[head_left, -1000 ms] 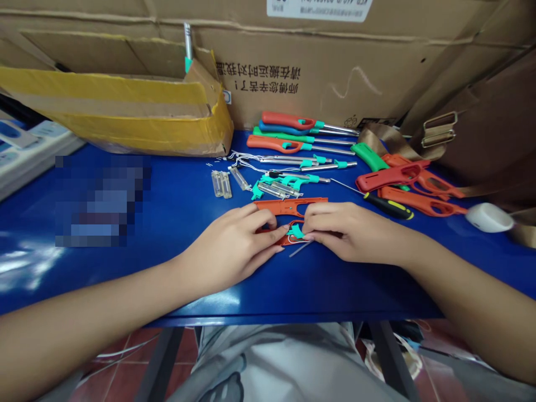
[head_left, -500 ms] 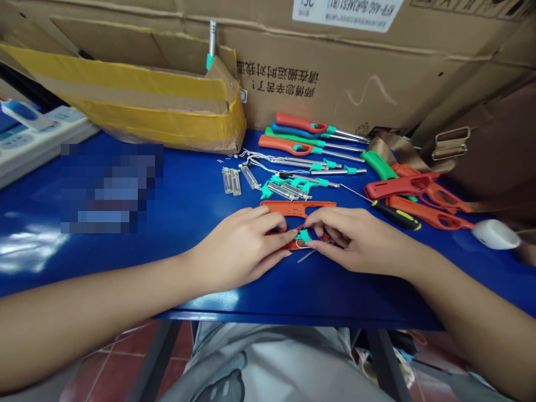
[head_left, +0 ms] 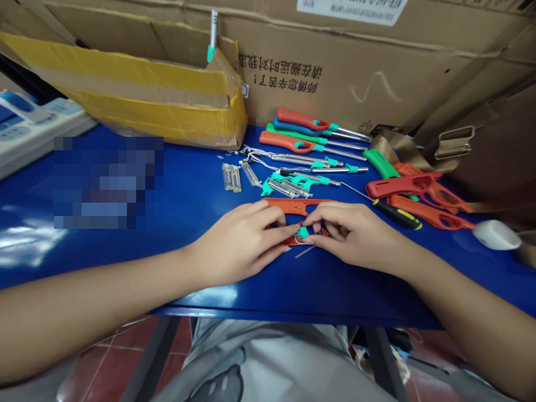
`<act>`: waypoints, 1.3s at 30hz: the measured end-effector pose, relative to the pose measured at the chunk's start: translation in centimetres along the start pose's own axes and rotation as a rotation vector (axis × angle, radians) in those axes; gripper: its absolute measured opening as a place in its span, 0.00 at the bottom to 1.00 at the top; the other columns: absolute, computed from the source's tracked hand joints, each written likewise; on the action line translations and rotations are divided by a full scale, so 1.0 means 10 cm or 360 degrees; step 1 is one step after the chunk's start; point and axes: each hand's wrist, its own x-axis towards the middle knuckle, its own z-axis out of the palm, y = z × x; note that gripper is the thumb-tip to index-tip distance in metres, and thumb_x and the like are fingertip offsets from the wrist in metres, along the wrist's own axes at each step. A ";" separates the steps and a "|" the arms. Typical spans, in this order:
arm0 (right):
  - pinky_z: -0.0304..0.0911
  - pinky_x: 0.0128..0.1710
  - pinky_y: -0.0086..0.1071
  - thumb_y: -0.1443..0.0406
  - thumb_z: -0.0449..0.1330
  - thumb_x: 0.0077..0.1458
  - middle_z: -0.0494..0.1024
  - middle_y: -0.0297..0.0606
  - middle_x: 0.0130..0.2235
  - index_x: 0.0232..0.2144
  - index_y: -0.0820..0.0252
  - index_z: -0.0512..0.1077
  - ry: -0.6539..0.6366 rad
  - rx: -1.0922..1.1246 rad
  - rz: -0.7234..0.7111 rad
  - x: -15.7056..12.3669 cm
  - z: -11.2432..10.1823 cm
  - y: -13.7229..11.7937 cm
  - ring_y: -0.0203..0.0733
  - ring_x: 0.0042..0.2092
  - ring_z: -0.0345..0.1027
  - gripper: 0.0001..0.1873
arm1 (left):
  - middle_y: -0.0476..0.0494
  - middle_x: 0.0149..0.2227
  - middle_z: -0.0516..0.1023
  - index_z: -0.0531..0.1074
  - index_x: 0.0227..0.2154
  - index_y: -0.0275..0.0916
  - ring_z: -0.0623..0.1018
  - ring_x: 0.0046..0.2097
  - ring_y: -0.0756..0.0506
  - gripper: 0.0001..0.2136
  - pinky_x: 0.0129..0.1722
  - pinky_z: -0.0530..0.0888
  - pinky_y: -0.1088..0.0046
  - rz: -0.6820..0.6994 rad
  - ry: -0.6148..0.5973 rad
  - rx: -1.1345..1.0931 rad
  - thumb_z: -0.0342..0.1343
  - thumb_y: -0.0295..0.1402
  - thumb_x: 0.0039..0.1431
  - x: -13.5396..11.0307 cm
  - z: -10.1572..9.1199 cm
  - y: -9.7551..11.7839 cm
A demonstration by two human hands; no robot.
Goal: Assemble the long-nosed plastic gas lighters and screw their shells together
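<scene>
An orange lighter shell half [head_left: 293,206] lies flat on the blue table [head_left: 188,190] in front of me. My left hand [head_left: 238,245] rests on its left end, fingers pressed down on it. My right hand [head_left: 355,234] pinches a small teal trigger piece [head_left: 304,231] at the shell's lower edge. A thin metal pin [head_left: 305,252] lies on the table just under the two hands.
Behind the hands lie teal trigger units and clear tubes [head_left: 231,177], several finished gas lighters [head_left: 310,131], orange and red shell halves [head_left: 419,192] and a black-and-yellow screwdriver [head_left: 396,215]. A yellow-taped carton [head_left: 138,100] stands back left, a white mouse [head_left: 496,234] at right.
The view has shifted slightly. My right fingers have curled tighter on the teal piece; both hands stay at the orange shell.
</scene>
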 end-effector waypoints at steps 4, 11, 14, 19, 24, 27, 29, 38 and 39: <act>0.56 0.23 0.24 0.63 0.65 0.61 0.70 0.28 0.28 0.39 0.61 0.76 0.0044 0.0196 0.0145 0.02 -0.02 0.02 0.28 0.24 0.58 0.07 | 0.40 0.45 0.75 0.70 0.60 0.39 0.72 0.44 0.41 0.18 0.44 0.73 0.62 -0.0010 -0.0056 -0.0003 0.49 0.35 0.72 0.01 -0.03 -0.02; 0.55 0.23 0.24 0.65 0.66 0.57 0.68 0.26 0.25 0.34 0.62 0.75 -0.0001 0.0315 0.0224 0.03 -0.03 0.05 0.27 0.23 0.57 0.05 | 0.40 0.45 0.73 0.69 0.62 0.44 0.71 0.44 0.42 0.19 0.42 0.73 0.64 0.0057 -0.0109 0.0013 0.48 0.35 0.73 0.02 -0.03 -0.07; 0.55 0.24 0.25 0.66 0.65 0.58 0.68 0.26 0.25 0.32 0.62 0.75 0.0011 0.0230 0.0164 0.04 -0.01 0.05 0.27 0.23 0.57 0.04 | 0.39 0.46 0.72 0.69 0.62 0.44 0.71 0.44 0.42 0.18 0.42 0.73 0.64 0.0082 -0.0122 0.0073 0.47 0.35 0.73 0.02 -0.02 -0.07; 0.56 0.26 0.24 0.67 0.62 0.62 0.67 0.27 0.26 0.33 0.61 0.74 0.0014 0.0097 -0.0040 0.01 -0.03 0.03 0.28 0.25 0.57 0.04 | 0.38 0.46 0.73 0.71 0.60 0.44 0.71 0.44 0.41 0.18 0.42 0.73 0.64 0.0063 -0.0149 0.0090 0.47 0.35 0.73 0.02 -0.04 -0.06; 0.60 0.32 0.26 0.67 0.61 0.63 0.74 0.33 0.37 0.41 0.59 0.73 -0.0137 -0.0121 -0.0262 -0.05 -0.07 0.01 0.32 0.33 0.67 0.04 | 0.38 0.46 0.74 0.72 0.60 0.43 0.72 0.43 0.41 0.18 0.42 0.73 0.63 0.0063 -0.0145 0.0087 0.47 0.34 0.72 0.03 -0.06 -0.08; 0.61 0.35 0.29 0.64 0.59 0.65 0.76 0.36 0.44 0.43 0.56 0.73 -0.0205 -0.0369 -0.0315 -0.07 -0.03 0.00 0.37 0.40 0.71 0.05 | 0.37 0.50 0.74 0.73 0.59 0.42 0.73 0.46 0.41 0.17 0.46 0.74 0.62 0.0074 -0.0144 0.0057 0.47 0.34 0.72 0.03 -0.06 -0.09; 0.60 0.35 0.30 0.63 0.57 0.67 0.76 0.36 0.44 0.40 0.56 0.72 -0.0230 -0.0453 -0.0331 -0.07 -0.02 -0.01 0.37 0.39 0.71 0.05 | 0.38 0.52 0.75 0.72 0.59 0.41 0.74 0.47 0.41 0.17 0.47 0.74 0.61 0.0086 -0.0145 0.0058 0.47 0.33 0.72 0.02 -0.06 -0.10; 0.56 0.29 0.27 0.70 0.58 0.59 0.67 0.26 0.28 0.34 0.56 0.64 -0.0189 -0.0072 -0.0054 -0.06 -0.11 -0.08 0.31 0.27 0.61 0.06 | 0.41 0.53 0.77 0.74 0.55 0.43 0.76 0.49 0.42 0.14 0.49 0.74 0.63 0.0098 -0.0054 -0.0012 0.50 0.33 0.72 0.01 -0.07 -0.11; 0.54 0.27 0.26 0.70 0.58 0.59 0.65 0.25 0.26 0.33 0.55 0.63 -0.0174 -0.0041 -0.0005 -0.06 -0.11 -0.08 0.31 0.26 0.59 0.07 | 0.42 0.52 0.77 0.74 0.54 0.42 0.76 0.49 0.42 0.13 0.49 0.74 0.63 0.0086 -0.0050 -0.0047 0.50 0.33 0.71 0.01 -0.07 -0.11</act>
